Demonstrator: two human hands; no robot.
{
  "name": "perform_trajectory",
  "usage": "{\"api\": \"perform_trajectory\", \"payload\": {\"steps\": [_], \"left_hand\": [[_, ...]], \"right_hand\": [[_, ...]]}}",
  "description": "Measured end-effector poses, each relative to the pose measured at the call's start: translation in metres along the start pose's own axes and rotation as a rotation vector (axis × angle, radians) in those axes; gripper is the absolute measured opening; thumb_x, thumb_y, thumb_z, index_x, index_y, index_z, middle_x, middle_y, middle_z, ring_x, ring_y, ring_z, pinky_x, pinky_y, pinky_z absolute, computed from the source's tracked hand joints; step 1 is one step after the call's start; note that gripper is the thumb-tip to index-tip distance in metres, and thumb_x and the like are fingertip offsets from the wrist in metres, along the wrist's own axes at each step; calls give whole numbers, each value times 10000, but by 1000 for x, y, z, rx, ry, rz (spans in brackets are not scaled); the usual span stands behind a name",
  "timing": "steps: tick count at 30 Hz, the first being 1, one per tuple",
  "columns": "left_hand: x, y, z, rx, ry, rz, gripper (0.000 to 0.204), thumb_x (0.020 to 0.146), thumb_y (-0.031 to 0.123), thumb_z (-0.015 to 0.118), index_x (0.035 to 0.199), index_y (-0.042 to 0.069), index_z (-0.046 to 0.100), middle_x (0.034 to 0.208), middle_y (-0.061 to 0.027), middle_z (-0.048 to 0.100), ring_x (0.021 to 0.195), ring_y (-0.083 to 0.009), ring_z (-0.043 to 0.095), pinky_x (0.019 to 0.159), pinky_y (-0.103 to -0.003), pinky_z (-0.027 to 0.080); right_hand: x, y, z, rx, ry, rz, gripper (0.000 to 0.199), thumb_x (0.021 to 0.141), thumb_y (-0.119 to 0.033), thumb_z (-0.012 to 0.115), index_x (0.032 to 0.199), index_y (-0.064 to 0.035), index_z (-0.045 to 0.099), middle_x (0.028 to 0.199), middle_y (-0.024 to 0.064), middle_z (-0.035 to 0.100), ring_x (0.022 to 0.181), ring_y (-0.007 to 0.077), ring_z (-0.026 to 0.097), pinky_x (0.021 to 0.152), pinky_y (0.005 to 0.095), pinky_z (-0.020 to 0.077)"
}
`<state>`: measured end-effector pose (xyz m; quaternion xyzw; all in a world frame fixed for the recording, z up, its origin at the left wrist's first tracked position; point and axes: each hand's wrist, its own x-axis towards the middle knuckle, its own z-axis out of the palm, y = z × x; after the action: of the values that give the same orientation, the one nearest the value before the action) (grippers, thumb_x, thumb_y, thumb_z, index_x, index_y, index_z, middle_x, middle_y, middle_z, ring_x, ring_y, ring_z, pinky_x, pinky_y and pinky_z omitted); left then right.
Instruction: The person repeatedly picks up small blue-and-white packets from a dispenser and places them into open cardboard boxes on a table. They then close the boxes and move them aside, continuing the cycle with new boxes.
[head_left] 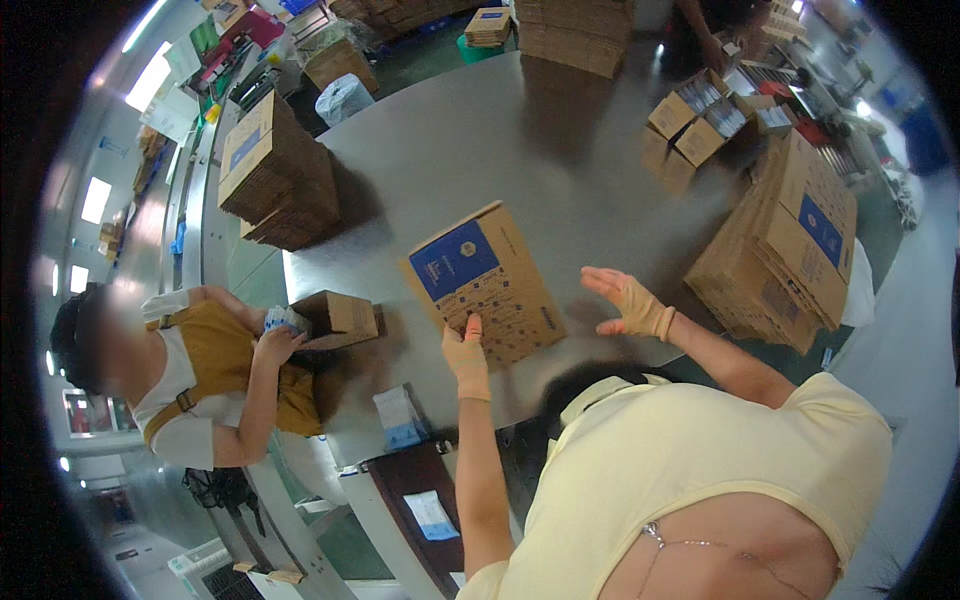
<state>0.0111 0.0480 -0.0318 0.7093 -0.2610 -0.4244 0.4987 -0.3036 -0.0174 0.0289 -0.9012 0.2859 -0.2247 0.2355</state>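
A flattened cardboard box (515, 290) with a blue printed panel is tilted up above the metal table. My left hand (465, 357), in a pale glove with bare fingertips, grips its lower left edge, thumb on the front face and the other fingers hidden behind. To the right of the cardboard box, my right hand (628, 302) wears a similar glove. Its fingers are stretched apart and hold nothing, and a gap separates it from the box.
Stacked flat boxes (780, 245) stand at right, another stack (275, 175) at far left. Small open cartons (700, 115) with packets sit at back right. A co-worker (205, 370) at left holds packets by an open box (345, 318). Blue-white packets (400, 415) lie near the table (440, 165) edge.
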Motion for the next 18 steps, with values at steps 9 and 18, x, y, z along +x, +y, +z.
{"api": "perform_trajectory", "payload": {"steps": [9, 18], "left_hand": [[-23, -142, 2, -567, -276, -490, 591, 873, 434, 641, 1228, -13, 488, 1042, -109, 589, 892, -220, 572, 752, -391, 492], [-56, 7, 18, 744, 261, 134, 368, 930, 300, 522, 1062, -44, 509, 1012, -201, 585, 857, -345, 576, 775, -422, 469]], "right_hand": [[14, -36, 70, -301, -658, -337, 95, 779, -167, 589, 820, -110, 653, 802, 55, 672, 758, 260, 668, 606, 397, 511], [47, -76, 101, -498, -790, -233, 118, 819, -175, 589, 815, -125, 696, 829, 30, 704, 777, 228, 679, 604, 367, 513]]}}
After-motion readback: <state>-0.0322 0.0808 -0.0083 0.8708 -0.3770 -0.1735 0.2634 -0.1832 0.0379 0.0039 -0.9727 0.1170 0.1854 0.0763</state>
